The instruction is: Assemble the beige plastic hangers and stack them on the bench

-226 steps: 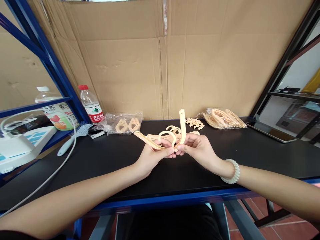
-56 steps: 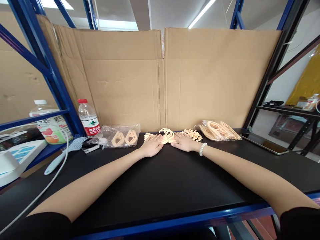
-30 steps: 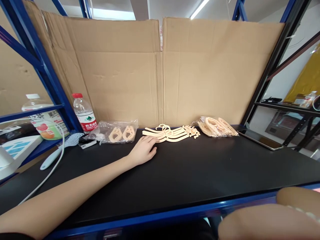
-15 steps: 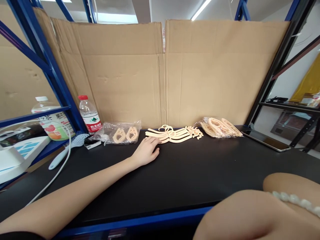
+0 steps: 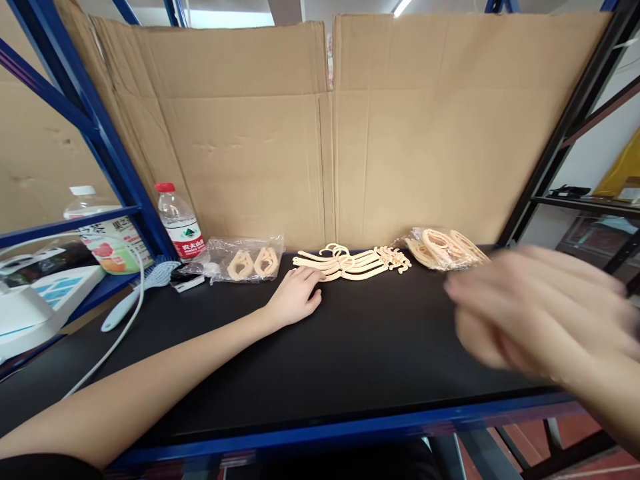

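Left hand (image 5: pixel 294 297): palm down on my feed, fingertips over the left ends of the hangers (image 5: pixel 365 271), thumb spread away from the fingers.
Hangers: several, tan, lying flat in a fanned stack, hooks bunched mid-stack, toward the back of the table (image 5: pixel 360 353), near the middle of my view.
Right hand (image 5: pixel 530 313): raised over the table's right side, well apart from the hangers; motion-blurred, fingers look curled, but I can't tell whether they close on anything.
Small curled pieces (image 5: pixel 399 259): tan, loose pile right at the hangers' right ends.
Right bag (image 5: pixel 443 250): clear plastic, looped tan pieces inside, just beside the small pile, partly behind the right hand from where I watch.
Left bag (image 5: pixel 226 257): clear plastic, two looped tan pieces inside, left of the hangers.
Red-capped bottle (image 5: pixel 184 230): upright, next to the left bag.
Brush (image 5: pixel 121 312): light blue, lying at table left.
Cardboard (image 5: pixel 240 140): brown panels standing along the back.
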The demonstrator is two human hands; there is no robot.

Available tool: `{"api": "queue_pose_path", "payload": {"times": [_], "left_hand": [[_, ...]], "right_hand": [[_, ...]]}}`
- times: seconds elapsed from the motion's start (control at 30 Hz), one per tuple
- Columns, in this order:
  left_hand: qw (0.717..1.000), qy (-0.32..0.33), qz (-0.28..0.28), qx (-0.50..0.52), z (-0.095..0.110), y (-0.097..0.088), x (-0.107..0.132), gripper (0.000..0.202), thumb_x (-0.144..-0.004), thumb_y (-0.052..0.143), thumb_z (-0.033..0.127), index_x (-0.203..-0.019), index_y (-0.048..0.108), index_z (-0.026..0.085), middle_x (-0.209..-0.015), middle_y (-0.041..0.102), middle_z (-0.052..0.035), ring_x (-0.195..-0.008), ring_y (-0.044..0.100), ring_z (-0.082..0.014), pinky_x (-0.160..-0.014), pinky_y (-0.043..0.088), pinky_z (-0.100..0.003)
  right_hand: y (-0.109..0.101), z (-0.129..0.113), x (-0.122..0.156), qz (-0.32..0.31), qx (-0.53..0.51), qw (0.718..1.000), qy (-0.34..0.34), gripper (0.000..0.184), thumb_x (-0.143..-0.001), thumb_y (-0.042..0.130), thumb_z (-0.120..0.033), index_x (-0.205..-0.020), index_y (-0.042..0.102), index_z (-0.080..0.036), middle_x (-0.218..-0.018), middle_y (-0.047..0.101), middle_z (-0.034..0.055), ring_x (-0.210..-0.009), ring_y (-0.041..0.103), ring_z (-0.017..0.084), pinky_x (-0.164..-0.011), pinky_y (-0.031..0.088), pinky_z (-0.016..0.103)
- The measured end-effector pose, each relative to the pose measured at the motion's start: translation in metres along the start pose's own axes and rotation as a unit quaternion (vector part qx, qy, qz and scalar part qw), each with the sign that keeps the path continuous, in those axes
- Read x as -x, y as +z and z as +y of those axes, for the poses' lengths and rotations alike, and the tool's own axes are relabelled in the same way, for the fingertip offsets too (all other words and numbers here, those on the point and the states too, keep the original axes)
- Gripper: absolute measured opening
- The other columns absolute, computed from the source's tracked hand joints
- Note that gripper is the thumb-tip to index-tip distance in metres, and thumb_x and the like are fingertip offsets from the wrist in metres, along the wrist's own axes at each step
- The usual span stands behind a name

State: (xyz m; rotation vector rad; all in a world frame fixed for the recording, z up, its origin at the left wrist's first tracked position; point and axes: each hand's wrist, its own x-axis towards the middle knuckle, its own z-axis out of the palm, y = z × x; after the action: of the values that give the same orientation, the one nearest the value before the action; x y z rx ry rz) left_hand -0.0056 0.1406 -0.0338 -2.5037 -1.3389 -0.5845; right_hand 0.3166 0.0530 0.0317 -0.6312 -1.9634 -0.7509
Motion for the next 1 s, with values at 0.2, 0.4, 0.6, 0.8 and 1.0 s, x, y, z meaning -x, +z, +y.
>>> {"api": "queue_pose_path", "payload": {"times": [0.2, 0.4, 0.6, 0.8, 1.0], "left_hand": [[0.999, 0.006, 0.004, -0.045, 0.014, 0.007, -0.01, 0.031, -0.083, 0.044, 0.004, -0.109, 0.058, 0.015, -0.114, 0.064, -0.0097, -0.108, 0.054, -0.0261, -0.089, 0.046, -0.042], [0.998, 0.058, 0.031, -0.009, 0.013, 0.011, -0.008, 0.032, -0.085, 0.041, 0.003, -0.109, 0.058, 0.017, -0.115, 0.062, -0.0082, -0.109, 0.055, -0.0239, -0.093, 0.047, -0.039], [0.997, 0.052, 0.023, 0.055, 0.01, 0.01, -0.005, 0.025, -0.088, 0.041, 0.008, -0.1, 0.061, 0.019, -0.104, 0.065, -0.006, -0.101, 0.06, -0.0211, -0.09, 0.05, -0.036], [0.997, 0.062, 0.003, 0.05, 0.011, 0.009, -0.005, 0.023, -0.088, 0.043, 0.011, -0.1, 0.062, 0.02, -0.106, 0.064, -0.0055, -0.103, 0.059, -0.0212, -0.09, 0.049, -0.035], [0.999, -0.001, 0.02, 0.033, 0.014, 0.018, -0.019, 0.027, -0.087, 0.048, 0.015, -0.113, 0.058, 0.018, -0.117, 0.059, -0.0087, -0.112, 0.054, -0.0247, -0.094, 0.048, -0.039]], "right_hand": [[0.132, 0.091, -0.007, -0.269, 0.011, 0.931, 0.247, 0.021, -0.079, 0.047, -0.012, -0.089, 0.064, -0.017, -0.07, 0.066, 0.0025, -0.062, 0.059, 0.016, -0.057, 0.04, 0.025], [0.168, 0.11, 0.041, -0.264, 0.016, 0.943, 0.2, 0.024, -0.079, 0.047, -0.009, -0.096, 0.064, -0.013, -0.099, 0.062, 0.0138, -0.1, 0.055, 0.027, -0.085, 0.043, 0.034], [0.166, 0.114, 0.043, -0.244, -0.005, 0.957, 0.16, 0.025, -0.083, 0.042, -0.009, -0.094, 0.064, -0.015, -0.094, 0.061, 0.0126, -0.097, 0.053, 0.027, -0.089, 0.042, 0.038], [0.172, 0.119, 0.055, -0.233, -0.033, 0.956, 0.174, 0.023, -0.088, 0.045, -0.015, -0.097, 0.066, -0.014, -0.088, 0.06, 0.0106, -0.09, 0.056, 0.025, -0.081, 0.045, 0.035], [0.18, 0.118, 0.046, -0.266, -0.047, 0.954, 0.128, 0.028, -0.089, 0.048, -0.015, -0.108, 0.068, -0.016, -0.092, 0.057, 0.0111, -0.092, 0.053, 0.025, -0.086, 0.044, 0.037]]}}
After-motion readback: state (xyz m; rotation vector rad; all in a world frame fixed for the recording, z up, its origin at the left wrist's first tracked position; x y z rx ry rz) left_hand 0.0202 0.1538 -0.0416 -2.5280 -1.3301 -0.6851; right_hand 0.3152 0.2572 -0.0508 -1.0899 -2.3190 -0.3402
